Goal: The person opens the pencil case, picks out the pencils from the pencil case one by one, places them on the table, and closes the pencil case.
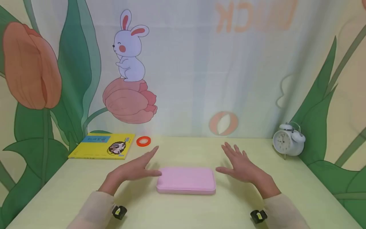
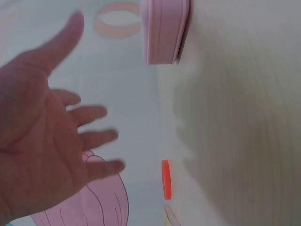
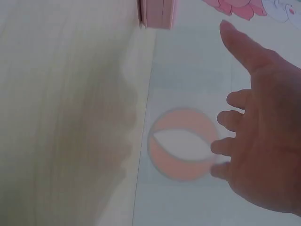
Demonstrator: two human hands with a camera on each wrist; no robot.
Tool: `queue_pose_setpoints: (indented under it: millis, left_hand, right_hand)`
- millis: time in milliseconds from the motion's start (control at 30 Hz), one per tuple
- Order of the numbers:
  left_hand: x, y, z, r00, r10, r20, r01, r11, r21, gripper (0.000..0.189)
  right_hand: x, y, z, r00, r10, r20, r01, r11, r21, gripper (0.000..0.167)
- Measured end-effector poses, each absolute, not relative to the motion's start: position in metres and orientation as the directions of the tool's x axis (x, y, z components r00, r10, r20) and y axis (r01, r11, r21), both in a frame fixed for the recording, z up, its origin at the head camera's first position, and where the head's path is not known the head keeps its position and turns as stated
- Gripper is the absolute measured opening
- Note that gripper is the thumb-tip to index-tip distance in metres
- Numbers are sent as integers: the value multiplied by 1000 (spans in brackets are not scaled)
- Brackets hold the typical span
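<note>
A pink case [image 1: 186,179] lies flat on the surface [image 1: 183,213], centred between the left hand [image 1: 133,168] and the right hand [image 1: 243,167], its long front edge towards the person. Both hands are held above the surface, well apart from each other, with fingers and thumbs stretched out and nothing in their grasp. The left thumb overlaps the case's corner in the head view, but the left wrist view shows a gap there; the right thumb stops short of the opposite end. As far as the pictures show, no hold on the case has been taken, and it looks closed, with nothing laid out from it; any handling of it appears left to do, though whether some is already finished cannot be told. The book [image 1: 98,146], ring [image 1: 137,142] and clock [image 1: 295,148] stand farther back, well clear of both hands.
</note>
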State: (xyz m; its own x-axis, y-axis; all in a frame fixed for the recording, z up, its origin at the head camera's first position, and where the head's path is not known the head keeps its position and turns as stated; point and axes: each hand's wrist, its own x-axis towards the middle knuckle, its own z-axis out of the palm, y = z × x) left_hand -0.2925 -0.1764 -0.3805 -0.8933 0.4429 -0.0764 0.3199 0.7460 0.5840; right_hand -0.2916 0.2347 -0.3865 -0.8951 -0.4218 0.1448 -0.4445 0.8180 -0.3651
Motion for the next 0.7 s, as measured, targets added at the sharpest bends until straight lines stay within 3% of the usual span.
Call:
queue_pose_setpoints:
  millis: [200,467,700]
  left_hand:
    - [-290,-164,-383,-828,557,-59,419,686,595,109]
    - [-290,-150,-388,-828,541,-147,342,696,631,110]
    - [-286,-142,-396,-808,572,-139,405,711,575,105]
  right_hand:
    - [-283,217,-382,-864,-497,77,-473,752,-459,107]
    - [-274,198,-383,-829,-560,-10,-471,706,-529,111]
    - [-270,178,-391,-775,-627,-78,-519,702,-488,110]
